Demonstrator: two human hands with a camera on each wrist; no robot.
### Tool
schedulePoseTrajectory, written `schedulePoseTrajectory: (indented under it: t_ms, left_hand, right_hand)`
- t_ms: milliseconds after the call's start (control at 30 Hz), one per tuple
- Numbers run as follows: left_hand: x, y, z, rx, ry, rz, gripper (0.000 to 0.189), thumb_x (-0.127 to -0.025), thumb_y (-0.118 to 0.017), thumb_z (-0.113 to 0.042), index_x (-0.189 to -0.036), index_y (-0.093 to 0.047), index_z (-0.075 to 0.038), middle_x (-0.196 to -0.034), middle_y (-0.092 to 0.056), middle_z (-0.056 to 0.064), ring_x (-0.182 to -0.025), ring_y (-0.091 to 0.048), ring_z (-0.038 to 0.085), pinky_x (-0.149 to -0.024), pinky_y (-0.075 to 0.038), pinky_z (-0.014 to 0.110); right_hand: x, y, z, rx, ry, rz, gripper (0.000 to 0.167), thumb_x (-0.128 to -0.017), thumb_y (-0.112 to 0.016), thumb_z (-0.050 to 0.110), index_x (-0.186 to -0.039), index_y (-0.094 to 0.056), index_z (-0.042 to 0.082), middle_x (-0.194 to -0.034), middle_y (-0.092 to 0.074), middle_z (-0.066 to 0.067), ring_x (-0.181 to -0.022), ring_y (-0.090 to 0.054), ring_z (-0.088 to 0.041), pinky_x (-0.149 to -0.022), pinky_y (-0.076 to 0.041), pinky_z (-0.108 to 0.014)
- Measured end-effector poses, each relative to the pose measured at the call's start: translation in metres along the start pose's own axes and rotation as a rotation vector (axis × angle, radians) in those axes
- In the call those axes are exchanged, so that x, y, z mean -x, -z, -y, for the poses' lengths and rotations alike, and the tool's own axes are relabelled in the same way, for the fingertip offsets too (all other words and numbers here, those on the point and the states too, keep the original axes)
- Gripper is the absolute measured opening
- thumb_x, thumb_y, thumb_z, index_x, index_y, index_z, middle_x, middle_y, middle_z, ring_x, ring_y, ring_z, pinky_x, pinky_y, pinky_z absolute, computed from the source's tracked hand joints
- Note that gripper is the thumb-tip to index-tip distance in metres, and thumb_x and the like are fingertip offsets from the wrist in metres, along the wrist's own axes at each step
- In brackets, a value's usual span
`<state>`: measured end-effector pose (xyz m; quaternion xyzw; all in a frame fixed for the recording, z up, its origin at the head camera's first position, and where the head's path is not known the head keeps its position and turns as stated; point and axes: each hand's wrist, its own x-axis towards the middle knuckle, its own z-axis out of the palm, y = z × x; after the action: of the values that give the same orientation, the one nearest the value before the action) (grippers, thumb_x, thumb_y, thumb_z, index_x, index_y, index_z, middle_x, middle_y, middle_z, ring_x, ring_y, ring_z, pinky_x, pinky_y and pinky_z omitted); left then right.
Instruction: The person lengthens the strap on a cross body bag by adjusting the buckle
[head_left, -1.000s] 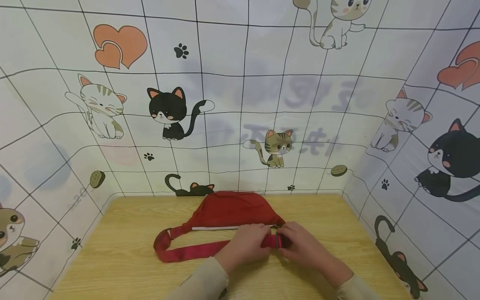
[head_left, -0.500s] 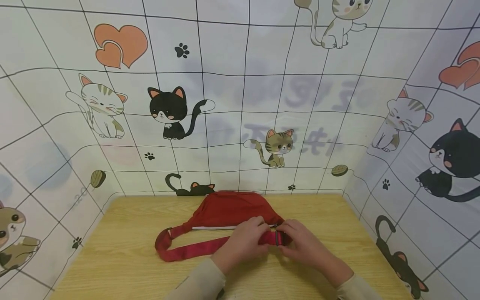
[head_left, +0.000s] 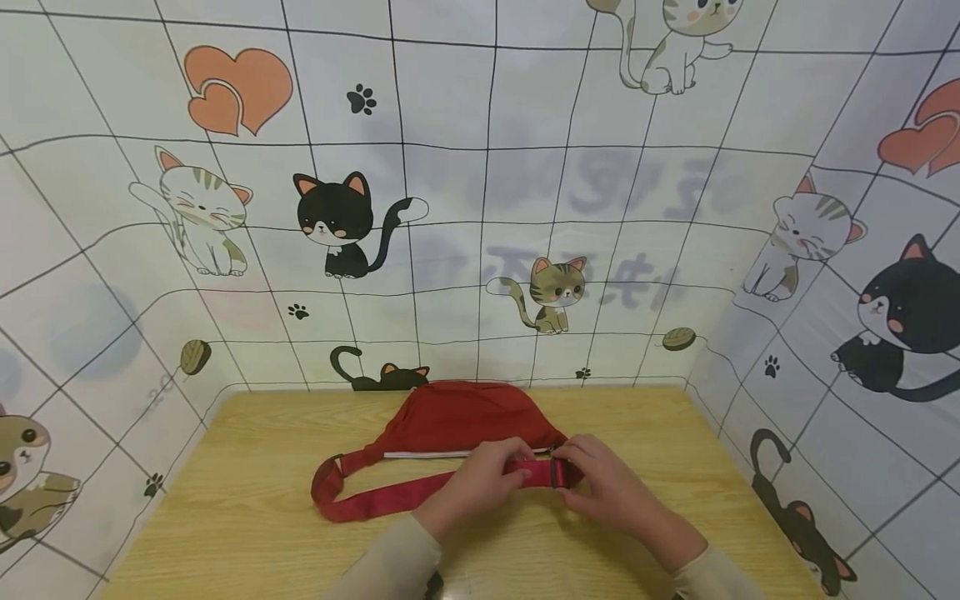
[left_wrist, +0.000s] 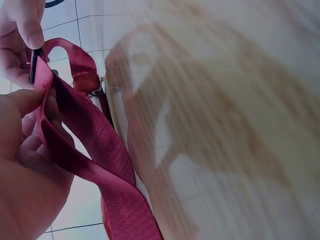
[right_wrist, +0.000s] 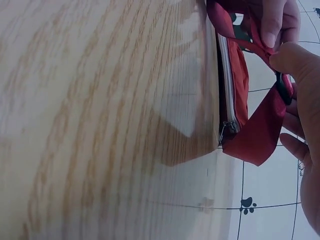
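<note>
A red waist bag lies at the back of the table, a white zip along its near edge. Its crimson webbing strap loops round in front of it. My left hand pinches the strap between thumb and fingers, left of a dark strap slider. At that slider my right hand grips the strap. In the left wrist view, the strap runs down from the left hand in two layers. The right wrist view has the slider at the right thumb, and a metal zip pull at the bag's corner.
The wooden table is glossy and reflects the hands. A white cloth with cat prints and black grid lines stands behind it and along both sides. A small dark object shows under the left sleeve.
My left hand has shifted slightly left along the strap, baring more webbing beside the slider. The right hand stays at the slider, its fingers raised slightly. The bag has hardly moved.
</note>
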<state>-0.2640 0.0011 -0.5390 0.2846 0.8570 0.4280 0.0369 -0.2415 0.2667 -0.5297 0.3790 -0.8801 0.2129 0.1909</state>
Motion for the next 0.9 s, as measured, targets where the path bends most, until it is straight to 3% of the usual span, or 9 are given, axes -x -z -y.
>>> schedulePoseTrajectory:
  t_ms: [167,367,500,700,900]
  left_hand:
    - [-0.003,-0.002,0.000,0.074,0.008,0.009,0.012,-0.104,-0.079,-0.015,-0.113,-0.076,-0.023,-0.093,-0.070,-0.016,-0.082,-0.061,0.003,-0.075,-0.054,0.024]
    - [-0.008,-0.006,-0.006,0.133,-0.002,0.026,0.012,-0.105,-0.079,-0.016,-0.115,-0.075,-0.021,-0.095,-0.071,-0.016,-0.082,-0.062,0.001,-0.073,-0.054,0.024]
    - [-0.009,-0.006,-0.010,0.159,-0.007,0.030,0.016,-0.105,-0.079,-0.015,-0.118,-0.071,-0.018,-0.099,-0.072,-0.013,-0.087,-0.064,0.003,-0.078,-0.055,0.024]
    - [-0.002,0.001,-0.005,0.135,0.046,0.058,0.015,-0.104,-0.080,-0.020,-0.115,-0.069,-0.020,-0.096,-0.070,-0.012,-0.085,-0.063,0.005,-0.078,-0.054,0.026]
    - [0.002,0.005,0.005,0.094,0.005,0.064,0.007,-0.105,-0.077,-0.016,-0.102,-0.072,-0.020,-0.085,-0.067,-0.013,-0.079,-0.058,0.002,-0.077,-0.051,0.025]
  right_hand:
    - [-0.002,0.001,0.000,-0.019,0.048,-0.029,0.050,-0.079,-0.096,0.013,-0.124,-0.074,0.007,-0.118,-0.068,0.003,-0.109,-0.060,-0.012,-0.090,-0.058,-0.036]
    - [-0.005,0.001,0.001,-0.033,0.092,-0.054,0.053,-0.075,-0.096,0.008,-0.123,-0.075,0.009,-0.118,-0.068,0.003,-0.109,-0.060,-0.013,-0.094,-0.054,-0.026]
    - [-0.005,0.001,0.003,-0.028,0.084,-0.045,0.055,-0.074,-0.097,0.008,-0.124,-0.075,0.009,-0.119,-0.069,0.003,-0.111,-0.061,-0.014,-0.095,-0.054,-0.029]
    - [-0.005,0.002,0.005,-0.041,0.046,-0.034,0.055,-0.075,-0.099,0.010,-0.124,-0.074,0.008,-0.119,-0.068,0.003,-0.111,-0.061,-0.013,-0.091,-0.060,-0.037]
    - [-0.004,0.001,0.004,-0.068,0.000,-0.020,0.057,-0.078,-0.100,0.010,-0.127,-0.070,0.011,-0.123,-0.068,0.004,-0.113,-0.061,-0.012,-0.090,-0.060,-0.037]
